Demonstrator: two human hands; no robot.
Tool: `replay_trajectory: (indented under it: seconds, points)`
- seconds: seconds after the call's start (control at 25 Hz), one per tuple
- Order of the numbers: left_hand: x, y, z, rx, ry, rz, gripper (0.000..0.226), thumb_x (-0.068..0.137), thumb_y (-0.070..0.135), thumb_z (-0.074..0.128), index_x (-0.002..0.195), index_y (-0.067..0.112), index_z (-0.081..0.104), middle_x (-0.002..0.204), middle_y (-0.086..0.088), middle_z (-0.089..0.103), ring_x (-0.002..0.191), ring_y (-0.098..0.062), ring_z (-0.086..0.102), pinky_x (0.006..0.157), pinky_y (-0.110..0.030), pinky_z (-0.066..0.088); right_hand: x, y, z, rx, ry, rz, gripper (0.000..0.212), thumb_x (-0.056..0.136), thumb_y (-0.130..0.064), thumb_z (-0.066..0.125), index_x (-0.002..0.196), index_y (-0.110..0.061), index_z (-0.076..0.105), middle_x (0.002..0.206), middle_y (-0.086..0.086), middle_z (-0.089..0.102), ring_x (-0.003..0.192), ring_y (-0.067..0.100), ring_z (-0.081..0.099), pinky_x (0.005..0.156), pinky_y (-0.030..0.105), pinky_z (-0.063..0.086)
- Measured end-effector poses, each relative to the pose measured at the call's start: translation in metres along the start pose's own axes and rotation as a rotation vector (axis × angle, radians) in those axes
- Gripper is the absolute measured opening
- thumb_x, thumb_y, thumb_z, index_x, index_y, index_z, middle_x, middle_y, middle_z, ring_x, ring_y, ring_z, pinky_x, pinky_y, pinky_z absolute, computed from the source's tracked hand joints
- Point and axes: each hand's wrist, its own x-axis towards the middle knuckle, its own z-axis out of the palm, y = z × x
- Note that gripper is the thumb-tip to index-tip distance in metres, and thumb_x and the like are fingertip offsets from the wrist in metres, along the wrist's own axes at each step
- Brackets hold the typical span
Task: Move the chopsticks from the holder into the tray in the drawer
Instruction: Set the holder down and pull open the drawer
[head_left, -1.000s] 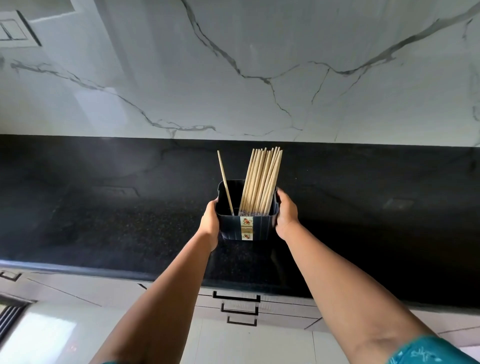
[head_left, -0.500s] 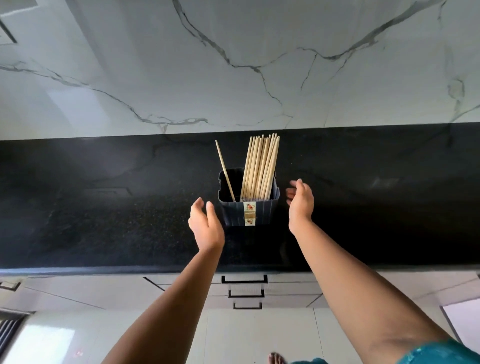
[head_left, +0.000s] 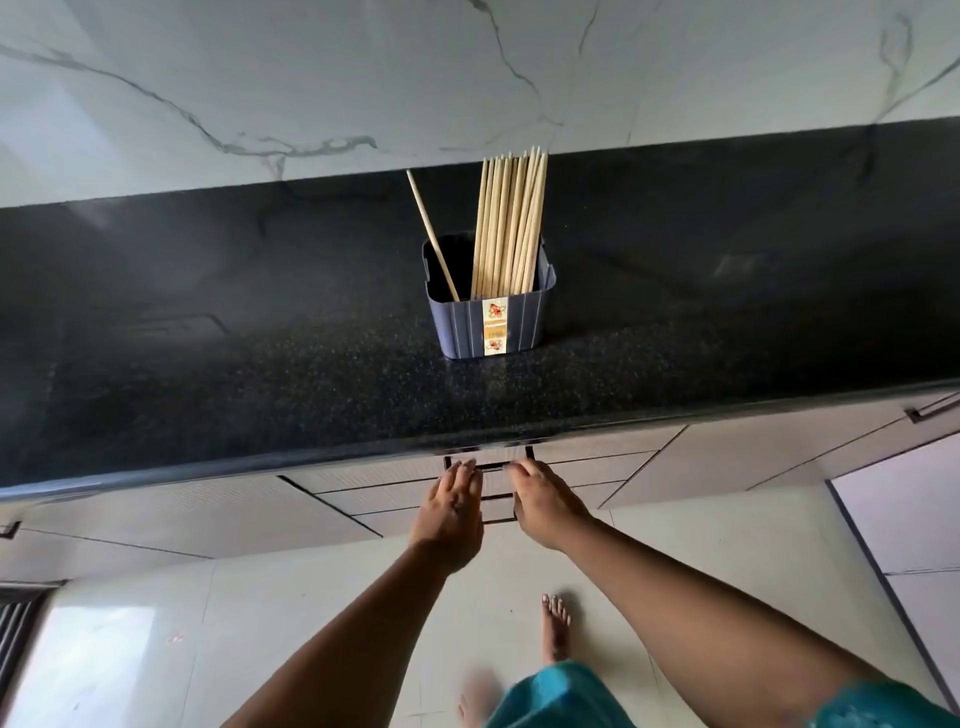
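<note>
Black granite countertop (head_left: 260, 364) carries the navy holder (head_left: 491, 325), chopsticks (head_left: 511, 223) standing upright in it, one leaning apart. Both lie up and beyond the hands. Left hand (head_left: 451, 512) and right hand (head_left: 540, 506) reach the top drawer handle (head_left: 491, 464) below the counter edge, fingers extended, grip uncertain; the tray is hidden.

My arms are bare all the way up, no sleeves or watch. Looks like a ring on my left hand (head_left: 451, 512). Teal garment (head_left: 561, 696) down near, and bare feet (head_left: 555, 626).
</note>
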Motion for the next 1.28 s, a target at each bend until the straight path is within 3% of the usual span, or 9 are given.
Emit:
replay_trajectory:
  seconds: [0.12, 0.2, 0.32, 0.48, 0.64, 0.8, 0.96, 1.16, 1.28]
  points:
    - [0.026, -0.005, 0.002, -0.049, -0.040, 0.063, 0.055, 0.092, 0.013, 0.041, 0.146, 0.010, 0.031, 0.154, -0.011, 0.031, 0.141, -0.027, 0.028, 0.115, -0.034, 0.025, 0.025, 0.003, 0.013, -0.238, -0.099, -0.052, 0.061, 0.097, -0.009, 0.035, 0.153, -0.005, 0.013, 0.160, 0.011, 0.015, 0.147, 0.027, 0.016, 0.123, 0.036, 0.011]
    - [0.041, -0.006, 0.008, -0.011, -0.104, 0.027, 0.058, 0.089, 0.008, 0.043, 0.146, 0.008, 0.028, 0.152, -0.014, 0.032, 0.139, -0.032, 0.029, 0.114, -0.036, 0.026, 0.035, -0.001, 0.023, -0.290, -0.075, -0.026, 0.057, 0.096, -0.004, 0.032, 0.151, -0.005, 0.018, 0.159, 0.013, 0.020, 0.147, 0.027, 0.016, 0.123, 0.037, 0.006]
    - [0.048, -0.011, 0.018, 0.052, -0.167, -0.091, 0.054, 0.087, 0.006, 0.046, 0.139, 0.006, 0.035, 0.143, -0.016, 0.041, 0.131, -0.033, 0.036, 0.109, -0.037, 0.032, 0.046, -0.012, 0.029, -0.296, -0.028, 0.090, 0.055, 0.092, 0.003, 0.036, 0.146, -0.006, 0.030, 0.154, 0.014, 0.032, 0.144, 0.029, 0.026, 0.122, 0.036, 0.011]
    - [0.048, -0.007, 0.018, 0.043, -0.145, -0.121, 0.037, 0.089, 0.004, 0.044, 0.126, 0.008, 0.047, 0.128, -0.016, 0.053, 0.120, -0.032, 0.048, 0.096, -0.039, 0.044, 0.044, -0.018, 0.022, -0.269, -0.061, 0.154, 0.044, 0.095, -0.004, 0.038, 0.138, -0.009, 0.040, 0.146, 0.013, 0.042, 0.138, 0.029, 0.035, 0.117, 0.036, 0.022]
    - [0.042, 0.004, 0.016, 0.140, -0.259, -0.075, 0.032, 0.096, 0.010, 0.040, 0.126, 0.012, 0.051, 0.125, -0.012, 0.059, 0.117, -0.030, 0.055, 0.092, -0.038, 0.049, 0.018, -0.027, 0.029, -0.236, -0.070, 0.189, 0.035, 0.099, -0.010, 0.035, 0.131, -0.015, 0.049, 0.137, 0.009, 0.050, 0.130, 0.027, 0.043, 0.108, 0.033, 0.034]
    - [0.015, 0.009, 0.020, 0.149, -0.301, -0.025, 0.032, 0.100, 0.022, 0.037, 0.120, 0.011, 0.059, 0.120, -0.011, 0.064, 0.111, -0.030, 0.060, 0.090, -0.037, 0.050, -0.006, -0.026, 0.039, -0.253, -0.111, 0.188, 0.037, 0.099, -0.012, 0.036, 0.133, -0.014, 0.049, 0.139, 0.010, 0.049, 0.131, 0.027, 0.041, 0.110, 0.033, 0.033]
    - [-0.040, 0.029, 0.040, 0.185, -0.317, 0.043, 0.032, 0.099, 0.017, 0.035, 0.123, 0.013, 0.057, 0.124, -0.011, 0.062, 0.113, -0.030, 0.059, 0.087, -0.035, 0.049, -0.056, -0.034, 0.059, -0.346, -0.249, 0.187, 0.039, 0.096, -0.013, 0.040, 0.132, -0.012, 0.054, 0.138, 0.012, 0.052, 0.131, 0.030, 0.040, 0.113, 0.034, 0.033]
    - [-0.108, 0.053, 0.051, 0.040, -0.351, -0.110, 0.035, 0.099, 0.012, 0.036, 0.129, 0.011, 0.053, 0.130, -0.013, 0.058, 0.120, -0.031, 0.055, 0.093, -0.038, 0.047, -0.131, -0.044, 0.065, -0.376, -0.277, 0.166, 0.037, 0.099, -0.017, 0.037, 0.133, -0.016, 0.053, 0.140, 0.008, 0.054, 0.131, 0.027, 0.046, 0.112, 0.032, 0.029]
    - [-0.151, 0.068, 0.062, 0.058, -0.333, -0.103, 0.033, 0.098, 0.011, 0.039, 0.126, 0.009, 0.056, 0.128, -0.012, 0.060, 0.119, -0.030, 0.056, 0.094, -0.040, 0.049, -0.176, -0.048, 0.075, -0.397, -0.269, 0.191, 0.037, 0.101, -0.019, 0.037, 0.134, -0.018, 0.054, 0.142, 0.007, 0.052, 0.133, 0.027, 0.044, 0.110, 0.032, 0.034]
